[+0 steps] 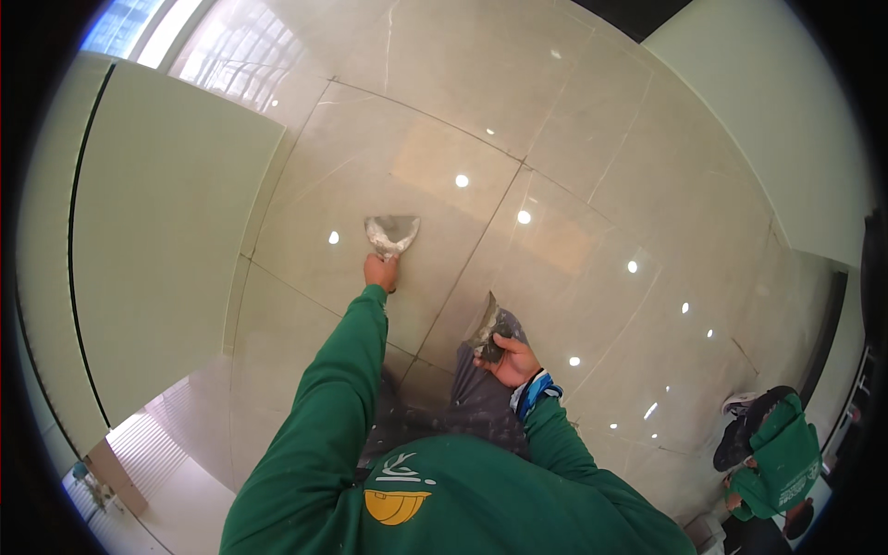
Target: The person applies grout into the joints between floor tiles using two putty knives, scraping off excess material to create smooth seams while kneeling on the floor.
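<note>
My left hand (pixel 380 272) is stretched forward over the tiled floor, closed round the handle of a putty knife. The wide blade of that putty knife (pixel 392 233) fans away from my fist, smeared with white and grey material. Closer to my body, beside my knee, my right hand (pixel 511 363) grips a second scraper (pixel 488 322), its blade seen nearly edge-on and coated with pale and dark residue. Most of its handle is hidden by my fingers. Dust specks my grey trousers (pixel 444 421).
Large glossy beige floor tiles (pixel 583 231) with dark joints reflect the ceiling lights. A pale panel (pixel 176 222) rises at the left, and a pale wall (pixel 777 111) at the far right. At the lower right, another person in green (pixel 782 453) is low to the floor.
</note>
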A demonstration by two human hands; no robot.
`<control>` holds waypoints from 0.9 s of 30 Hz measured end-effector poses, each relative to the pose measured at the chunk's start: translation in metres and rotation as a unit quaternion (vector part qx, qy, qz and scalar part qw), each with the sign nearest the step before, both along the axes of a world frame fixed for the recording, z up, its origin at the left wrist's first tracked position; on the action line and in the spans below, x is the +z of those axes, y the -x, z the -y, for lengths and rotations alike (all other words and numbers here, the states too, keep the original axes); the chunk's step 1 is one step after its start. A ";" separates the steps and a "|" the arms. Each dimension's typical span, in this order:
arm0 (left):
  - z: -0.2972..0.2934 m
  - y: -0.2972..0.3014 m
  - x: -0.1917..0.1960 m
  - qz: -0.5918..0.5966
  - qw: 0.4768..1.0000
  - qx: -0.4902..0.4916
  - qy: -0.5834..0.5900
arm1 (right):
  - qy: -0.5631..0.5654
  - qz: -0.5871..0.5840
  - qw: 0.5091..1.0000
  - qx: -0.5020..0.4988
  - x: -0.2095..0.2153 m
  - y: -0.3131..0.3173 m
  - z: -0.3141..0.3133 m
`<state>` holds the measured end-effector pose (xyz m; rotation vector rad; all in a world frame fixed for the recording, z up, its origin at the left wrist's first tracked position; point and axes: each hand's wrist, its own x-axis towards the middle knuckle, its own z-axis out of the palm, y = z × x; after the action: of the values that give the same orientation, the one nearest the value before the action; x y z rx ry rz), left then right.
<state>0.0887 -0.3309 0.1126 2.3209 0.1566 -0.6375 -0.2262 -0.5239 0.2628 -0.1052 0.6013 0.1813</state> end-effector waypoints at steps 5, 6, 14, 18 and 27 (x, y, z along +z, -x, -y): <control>-0.011 0.035 0.028 -0.122 0.972 0.054 0.191 | 0.047 0.013 0.999 0.023 -0.001 0.001 -0.005; -0.009 0.047 0.042 -0.151 0.959 0.044 0.237 | 0.066 0.021 0.997 0.032 0.000 0.003 -0.005; -0.032 0.144 0.210 0.092 0.925 -0.110 0.351 | 0.174 0.042 0.984 -0.001 0.073 -0.007 -0.031; -0.052 0.185 0.267 0.273 0.898 -0.178 0.294 | 0.188 0.125 0.974 -0.025 0.146 -0.001 -0.050; -0.090 0.257 0.311 0.546 0.763 -0.257 0.232 | 0.201 0.194 0.960 -0.014 0.220 0.040 -0.098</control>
<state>-0.1682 -0.2405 0.4232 1.8637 -1.0788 0.4856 -0.2665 -0.4256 0.4826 -0.5139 0.2385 0.0067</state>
